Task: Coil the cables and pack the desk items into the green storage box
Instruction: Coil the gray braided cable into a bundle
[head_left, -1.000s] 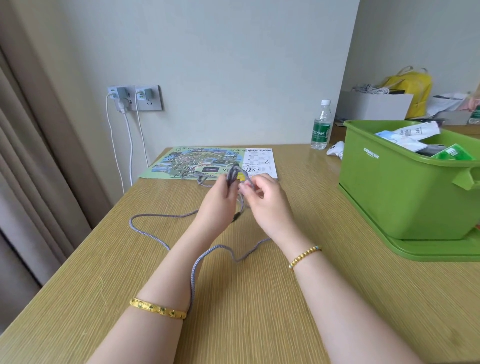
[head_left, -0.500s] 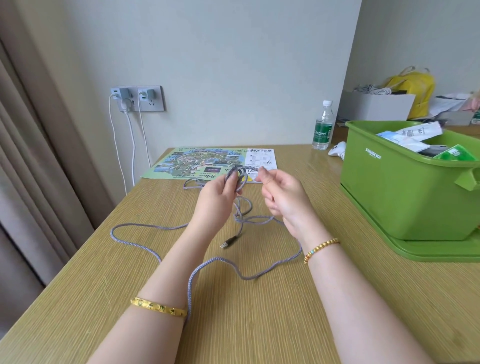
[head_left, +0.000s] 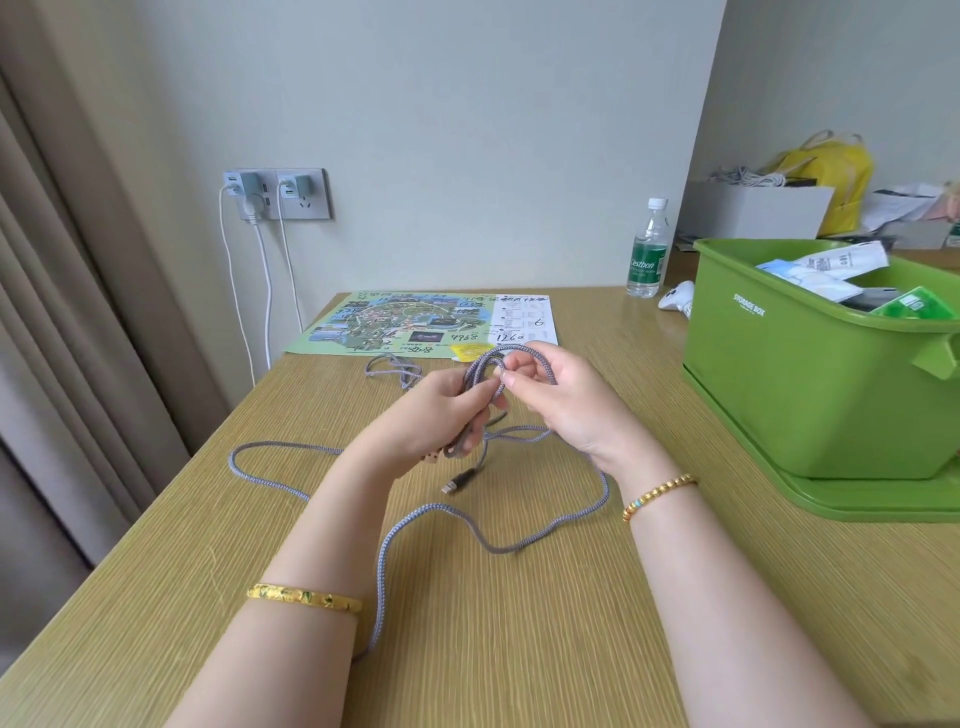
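Observation:
A long grey braided cable (head_left: 415, 514) trails in loose loops over the wooden desk (head_left: 519, 623), its dark plug lying below my hands. My left hand (head_left: 441, 410) grips a small coil of the cable above the desk's middle. My right hand (head_left: 561, 400) pinches a loop of the same cable and lays it against that coil. The green storage box (head_left: 810, 384) stands on its green lid at the right, holding several packets and papers. A second grey cable bundle (head_left: 389, 369) lies just beyond my left hand.
A colourful map sheet (head_left: 426, 325) lies flat at the desk's back edge. A water bottle (head_left: 647, 249) and a small white object (head_left: 678, 299) stand behind the box. Wall sockets (head_left: 275, 193) with white chargers sit at back left; curtain at left.
My right hand drew away with a length of cable, then came back to my left hand, adding a loop to the coil. The loose cable on the desk shifted.

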